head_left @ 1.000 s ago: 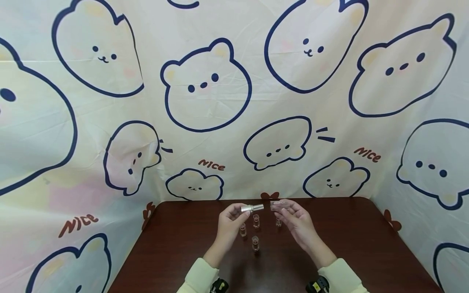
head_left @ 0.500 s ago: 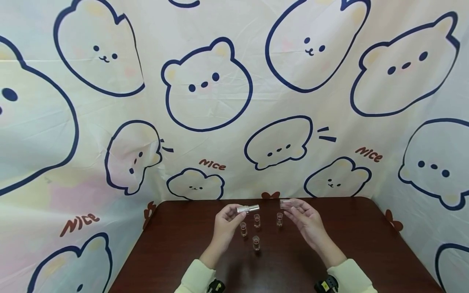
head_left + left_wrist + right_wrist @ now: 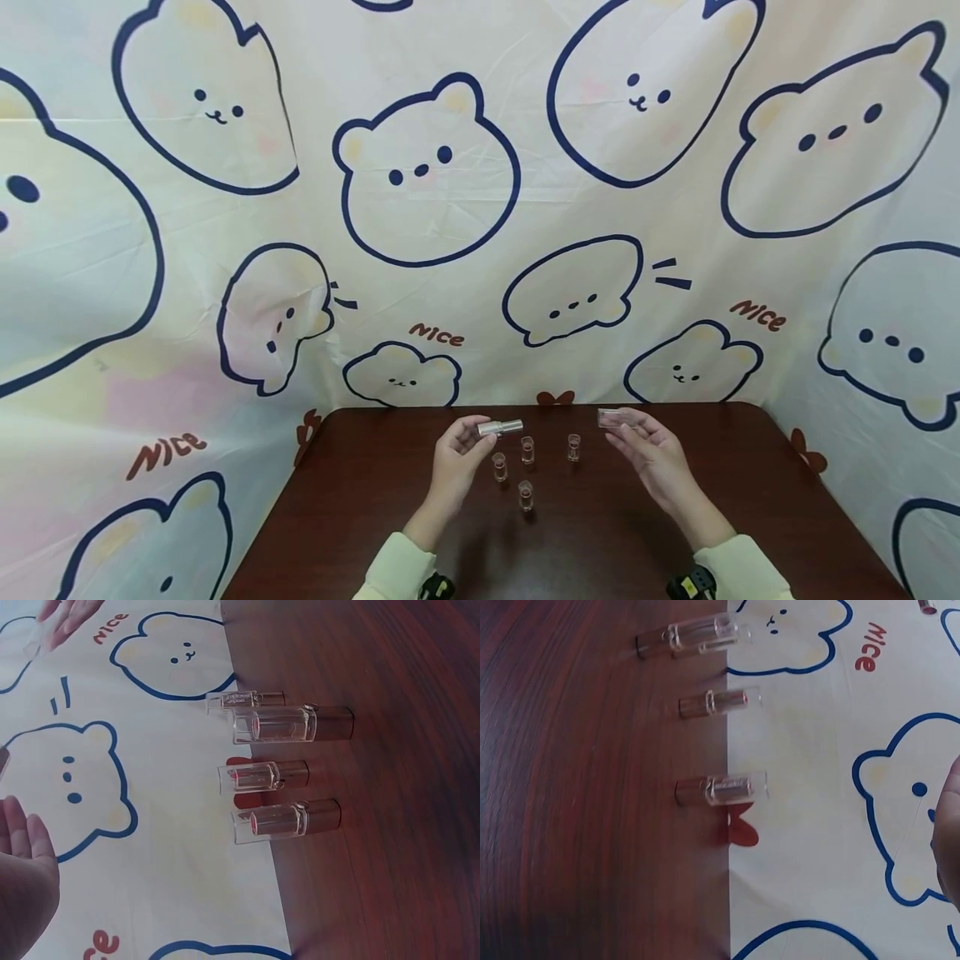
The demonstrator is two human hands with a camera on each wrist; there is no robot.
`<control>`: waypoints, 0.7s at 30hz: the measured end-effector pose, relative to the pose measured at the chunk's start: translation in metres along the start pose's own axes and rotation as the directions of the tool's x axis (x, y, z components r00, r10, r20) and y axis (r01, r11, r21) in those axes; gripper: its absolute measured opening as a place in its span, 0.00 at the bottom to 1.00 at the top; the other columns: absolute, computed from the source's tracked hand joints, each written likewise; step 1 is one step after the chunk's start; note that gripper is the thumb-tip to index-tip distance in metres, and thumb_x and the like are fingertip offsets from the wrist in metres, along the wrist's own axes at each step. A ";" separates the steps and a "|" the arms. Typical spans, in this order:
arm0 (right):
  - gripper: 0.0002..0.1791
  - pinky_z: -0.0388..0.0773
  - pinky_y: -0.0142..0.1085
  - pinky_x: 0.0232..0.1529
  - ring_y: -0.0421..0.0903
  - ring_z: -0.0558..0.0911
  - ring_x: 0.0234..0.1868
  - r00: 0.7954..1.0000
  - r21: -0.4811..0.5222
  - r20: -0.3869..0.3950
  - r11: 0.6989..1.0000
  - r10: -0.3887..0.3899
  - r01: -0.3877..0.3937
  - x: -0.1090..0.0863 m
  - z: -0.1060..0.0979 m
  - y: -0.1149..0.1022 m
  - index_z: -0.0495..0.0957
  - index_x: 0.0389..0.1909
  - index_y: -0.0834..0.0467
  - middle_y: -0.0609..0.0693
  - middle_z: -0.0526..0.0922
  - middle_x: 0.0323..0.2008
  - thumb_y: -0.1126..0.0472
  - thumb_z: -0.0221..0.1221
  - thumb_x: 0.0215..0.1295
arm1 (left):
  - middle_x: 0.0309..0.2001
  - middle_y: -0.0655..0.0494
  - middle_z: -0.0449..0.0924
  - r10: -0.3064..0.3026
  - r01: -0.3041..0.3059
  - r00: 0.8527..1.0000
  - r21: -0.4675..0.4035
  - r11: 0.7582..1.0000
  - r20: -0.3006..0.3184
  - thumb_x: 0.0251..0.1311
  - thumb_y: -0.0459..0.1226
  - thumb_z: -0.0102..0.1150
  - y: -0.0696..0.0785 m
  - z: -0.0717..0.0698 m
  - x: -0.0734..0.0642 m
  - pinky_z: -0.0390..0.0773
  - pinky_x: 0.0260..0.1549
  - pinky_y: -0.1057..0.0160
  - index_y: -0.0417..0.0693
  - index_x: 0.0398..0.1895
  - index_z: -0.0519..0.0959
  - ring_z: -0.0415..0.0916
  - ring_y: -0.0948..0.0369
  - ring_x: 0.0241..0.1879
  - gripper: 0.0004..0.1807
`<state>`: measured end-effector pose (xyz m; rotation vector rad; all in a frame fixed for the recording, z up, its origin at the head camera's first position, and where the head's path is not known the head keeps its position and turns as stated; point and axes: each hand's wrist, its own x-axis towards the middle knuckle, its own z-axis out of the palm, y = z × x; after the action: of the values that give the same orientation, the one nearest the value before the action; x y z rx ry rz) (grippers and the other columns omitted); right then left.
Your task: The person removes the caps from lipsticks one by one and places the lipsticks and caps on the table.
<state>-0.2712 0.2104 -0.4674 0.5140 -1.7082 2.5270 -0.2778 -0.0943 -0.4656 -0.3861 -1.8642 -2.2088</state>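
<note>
My left hand pinches an uncapped lipstick with a silvery tube, held sideways above the table. Its reddish tip peeks into the right wrist view's top corner. Well apart on the right, my right hand holds a clear lipstick cap between thumb and fingers. Several capped lipsticks stand upright below and between the hands, among them a front one, a left one, a middle one and a right one. Through their clear caps, reddish tips show in the left wrist view.
The dark brown wooden table reaches back to a pale cloth backdrop printed with blue-outlined animal faces. The same cloth hangs along both sides. A dark wrist device sits at the right sleeve.
The cap in my right hand has moved right, away from the lipstick. My left hand with the lipstick has drifted slightly left, widening the gap. The standing lipsticks have stayed put.
</note>
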 end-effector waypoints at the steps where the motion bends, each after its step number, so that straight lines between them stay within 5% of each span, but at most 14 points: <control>1: 0.20 0.71 0.40 0.56 0.44 0.79 0.55 1.000 0.003 -0.002 1.000 0.002 -0.002 -0.001 -0.003 0.000 0.64 0.62 0.71 0.50 0.81 0.54 0.67 0.50 0.74 | 0.42 0.45 0.81 -0.002 0.002 1.000 0.002 1.000 0.004 0.59 0.27 0.63 0.000 -0.001 0.000 0.78 0.41 0.67 0.27 0.50 0.75 0.79 0.61 0.40 0.17; 17: 0.22 0.71 0.39 0.55 0.44 0.80 0.55 0.998 -0.047 -0.063 0.999 0.012 -0.014 -0.009 -0.045 -0.008 0.64 0.63 0.71 0.51 0.81 0.54 0.65 0.51 0.74 | 0.45 0.45 0.83 0.038 -0.039 0.999 0.059 0.997 0.020 0.62 0.25 0.58 -0.004 -0.014 -0.001 0.77 0.43 0.69 0.26 0.51 0.77 0.79 0.65 0.42 0.15; 21: 0.20 0.72 0.38 0.55 0.44 0.80 0.55 0.997 -0.031 -0.070 0.999 0.020 -0.022 -0.011 -0.056 -0.009 0.67 0.62 0.68 0.50 0.82 0.53 0.65 0.51 0.73 | 0.45 0.42 0.83 0.006 -0.005 1.000 0.070 0.998 -0.002 0.60 0.25 0.60 -0.003 -0.019 0.000 0.77 0.42 0.69 0.27 0.49 0.79 0.79 0.64 0.41 0.14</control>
<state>-0.2723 0.2662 -0.4812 0.4036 -1.7361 2.4959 -0.2796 -0.1128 -0.4715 -0.3759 -1.9308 -2.1330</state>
